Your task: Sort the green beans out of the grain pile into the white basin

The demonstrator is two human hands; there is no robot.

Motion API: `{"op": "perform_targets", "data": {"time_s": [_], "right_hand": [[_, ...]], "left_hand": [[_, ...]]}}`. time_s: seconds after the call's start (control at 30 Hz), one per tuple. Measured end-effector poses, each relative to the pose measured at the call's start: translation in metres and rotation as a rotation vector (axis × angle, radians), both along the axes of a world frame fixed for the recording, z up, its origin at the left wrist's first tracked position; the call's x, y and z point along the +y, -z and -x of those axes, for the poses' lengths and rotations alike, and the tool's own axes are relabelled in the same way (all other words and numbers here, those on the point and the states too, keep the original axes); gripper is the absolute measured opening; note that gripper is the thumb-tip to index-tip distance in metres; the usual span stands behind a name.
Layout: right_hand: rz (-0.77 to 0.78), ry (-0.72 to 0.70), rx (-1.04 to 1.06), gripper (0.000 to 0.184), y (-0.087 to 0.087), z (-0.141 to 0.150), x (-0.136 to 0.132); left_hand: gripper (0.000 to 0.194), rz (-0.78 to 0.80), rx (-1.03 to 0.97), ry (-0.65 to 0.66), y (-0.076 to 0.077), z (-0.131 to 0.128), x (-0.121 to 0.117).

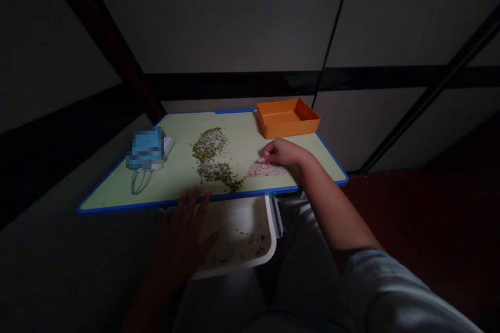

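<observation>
2 hands in view: we see the right hand (285,152), its fingers pinched on what looks like a clear pink protractor (269,171) on the worktop (242,135), just right of the grain pile (211,153); the left hand (183,242) is spread wide above the white bin (270,252), nothing visible held. We'd flag spillage: grains sit near the front edge, so 1 careless sweep or left-hand bump could scatter some past the bin.

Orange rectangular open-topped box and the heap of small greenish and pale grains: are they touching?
Apart. The head view shows a strip of pale yellow tabletop between the box and the heap.
</observation>
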State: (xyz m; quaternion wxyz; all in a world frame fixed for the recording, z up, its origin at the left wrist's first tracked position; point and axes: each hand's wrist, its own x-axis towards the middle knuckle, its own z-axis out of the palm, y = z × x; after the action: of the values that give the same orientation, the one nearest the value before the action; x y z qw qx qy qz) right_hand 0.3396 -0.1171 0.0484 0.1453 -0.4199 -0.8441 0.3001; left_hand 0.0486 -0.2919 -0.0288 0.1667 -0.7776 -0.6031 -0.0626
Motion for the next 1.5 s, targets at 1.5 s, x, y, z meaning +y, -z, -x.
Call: {"op": "perform_targets", "data": {"time_s": [1.5], "right_hand": [[0.083,0.046,-0.027,0.023,-0.005,-0.017,0.002]], "left_hand": [[0.077,0.003,-0.031,0.023,0.001,0.003,-0.001]]}}
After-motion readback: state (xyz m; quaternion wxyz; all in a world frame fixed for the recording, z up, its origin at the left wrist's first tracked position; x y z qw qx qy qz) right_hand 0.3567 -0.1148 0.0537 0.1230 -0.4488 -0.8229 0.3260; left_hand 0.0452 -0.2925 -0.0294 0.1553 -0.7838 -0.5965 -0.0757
